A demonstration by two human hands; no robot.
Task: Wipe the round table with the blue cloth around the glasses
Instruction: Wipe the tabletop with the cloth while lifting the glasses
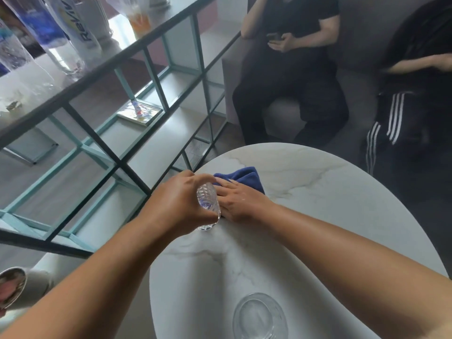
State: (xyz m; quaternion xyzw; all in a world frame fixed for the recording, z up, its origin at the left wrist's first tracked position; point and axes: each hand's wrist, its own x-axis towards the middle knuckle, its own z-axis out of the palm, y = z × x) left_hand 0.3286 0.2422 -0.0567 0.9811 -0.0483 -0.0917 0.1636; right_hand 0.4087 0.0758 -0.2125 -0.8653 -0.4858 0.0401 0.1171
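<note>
The round white marble table (318, 192) fills the lower right of the head view. My left hand (178, 201) grips a clear cut-pattern glass (209, 207) near the table's far left edge; the glass is tilted and its base is at the table surface. My right hand (241, 201) lies flat, fingers spread, pressing the blue cloth (244, 178) onto the table just beyond the glass. A second clear glass (259, 316) stands upright near the table's front edge, below my right forearm.
A black and teal metal shelf frame (127, 152) stands close to the table's left edge. Two seated people in dark clothes, one (293, 69) and another (411, 106), are beyond the far side. Bottles (71, 33) stand on the shelf top at upper left.
</note>
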